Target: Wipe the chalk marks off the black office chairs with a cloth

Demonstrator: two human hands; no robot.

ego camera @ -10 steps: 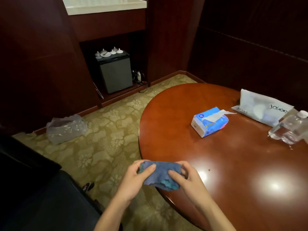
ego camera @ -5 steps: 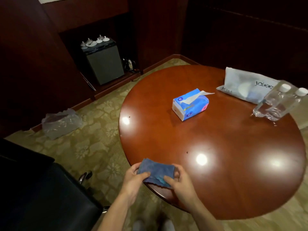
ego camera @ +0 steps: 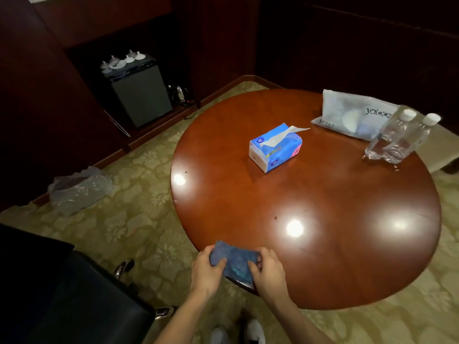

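Both hands at the near edge of the round wooden counter (ego camera: pixel 310 194). Left hand (ego camera: pixel 207 269) and right hand (ego camera: pixel 269 270) each closed on one end of a folded blue cloth (ego camera: pixel 234 261), thumbs on top, fingers curled under. Cloth bunched between them, its far part over the counter rim, its near part hanging just off it.

Black office chair (ego camera: pixel 62 294) at near left, well apart from the hands; only part of seat and back in view, chrome base legs showing beneath. Surface too dark to tell whether chalk marks are on it.

On the counter, toward the far side: blue tissue pack (ego camera: pixel 275 147) near the middle, one tissue sticking out the top. Far right, a white plastic pouch (ego camera: pixel 352 117) lying flat, printed lettering partly hidden. Just beside it, two clear water bottles (ego camera: pixel 397 137) with white caps, touching each other.

Floor: patterned green-gold carpet (ego camera: pixel 129 219). Crumpled clear plastic bag (ego camera: pixel 79 189) at left against the wall base. Far left alcove holds a small grey cabinet (ego camera: pixel 139 95) with white cups on top; a kettle (ego camera: pixel 177 93) just to its right. White shoes (ego camera: pixel 238 331) at the bottom edge.
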